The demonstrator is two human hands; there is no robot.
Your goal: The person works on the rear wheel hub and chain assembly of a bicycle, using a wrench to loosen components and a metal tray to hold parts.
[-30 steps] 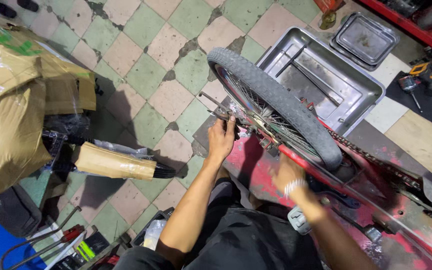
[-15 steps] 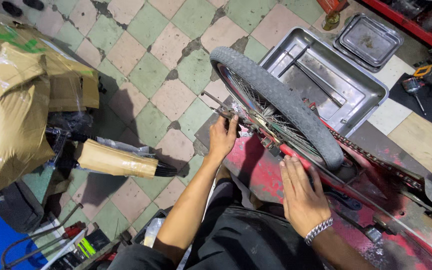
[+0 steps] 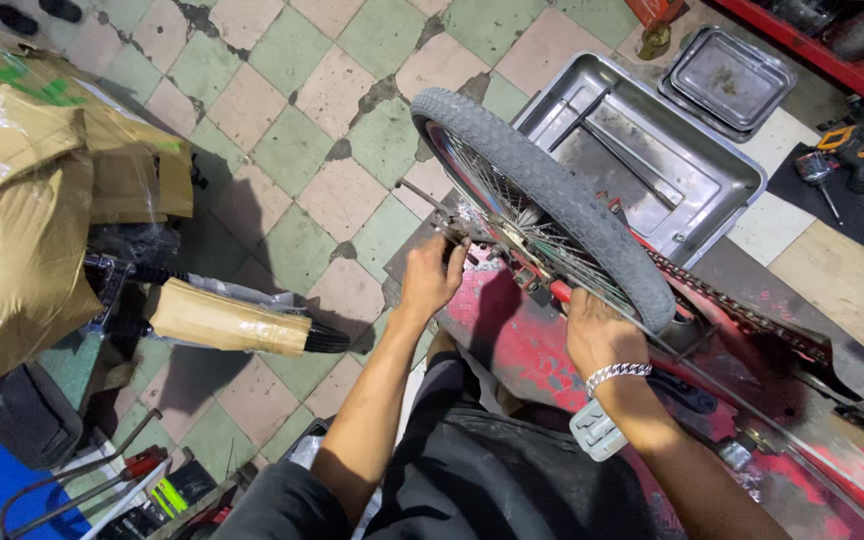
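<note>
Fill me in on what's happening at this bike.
A person is working on a red bicycle frame lying over a tiled floor. Their left hand is at the hub of the spoked wheel, its fingers on the axle area. Their right hand, with a metal bracelet at the wrist, grips near the rim beside the tyre. A steel tray sits just beyond the wheel.

both hands (image 3: 430, 282) forward, fingers curled

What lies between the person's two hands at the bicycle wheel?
In the head view, the left hand is at the wheel's hub and the right hand by the tyre; between them lie spokes and red frame.
</note>
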